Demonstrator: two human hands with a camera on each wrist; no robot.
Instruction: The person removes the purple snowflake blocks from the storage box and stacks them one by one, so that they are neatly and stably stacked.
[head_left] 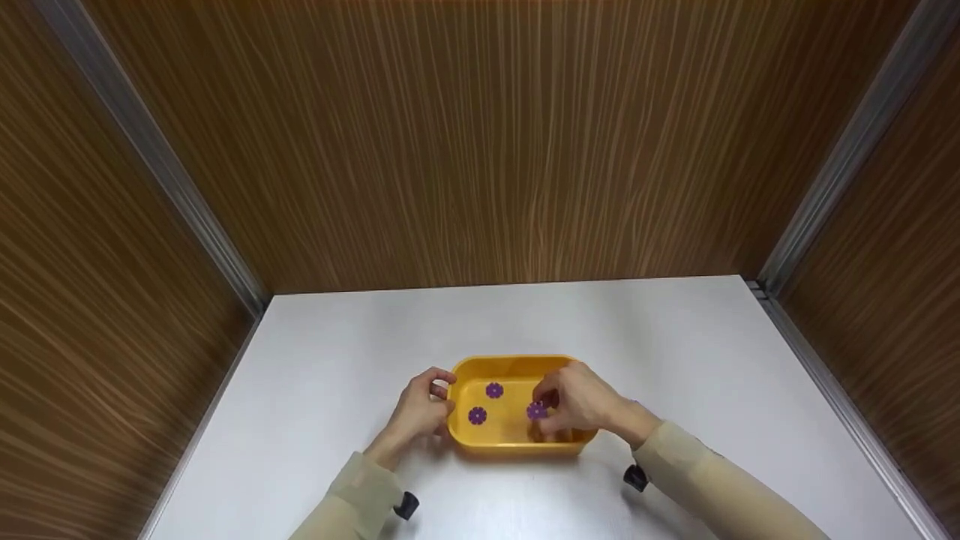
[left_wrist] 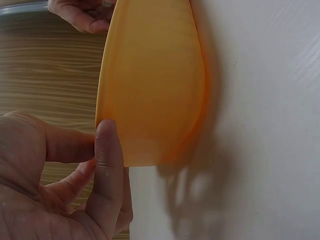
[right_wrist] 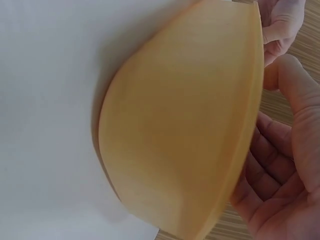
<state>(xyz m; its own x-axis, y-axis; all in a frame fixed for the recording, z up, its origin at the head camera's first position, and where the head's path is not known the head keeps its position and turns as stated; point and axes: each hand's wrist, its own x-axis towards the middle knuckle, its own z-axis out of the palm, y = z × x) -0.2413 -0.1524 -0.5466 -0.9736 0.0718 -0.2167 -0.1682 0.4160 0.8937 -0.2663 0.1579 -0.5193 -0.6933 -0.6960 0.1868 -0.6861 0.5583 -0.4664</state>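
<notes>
A yellow plastic container (head_left: 510, 447) with rounded corners sits on the white table. My left hand (head_left: 424, 405) pinches its left rim, and the left wrist view shows a fingertip against the outer wall (left_wrist: 150, 85). Inside, two purple flower-shaped pieces (head_left: 477, 415) lie flat on the left part of the bottom. My right hand (head_left: 585, 397) reaches over the right rim and pinches another purple flower-shaped piece (head_left: 535, 410) between thumb and fingertips. From the right wrist, the container's side (right_wrist: 175, 120) hides that piece and the fingertips.
The white tabletop (head_left: 337, 337) extends around the container. Brown wood-grain panels (head_left: 510, 150) close off the back and both sides, with metal strips (head_left: 165, 165) along the corners. A small black object (head_left: 406, 505) is at the left cuff, another (head_left: 636, 478) at the right.
</notes>
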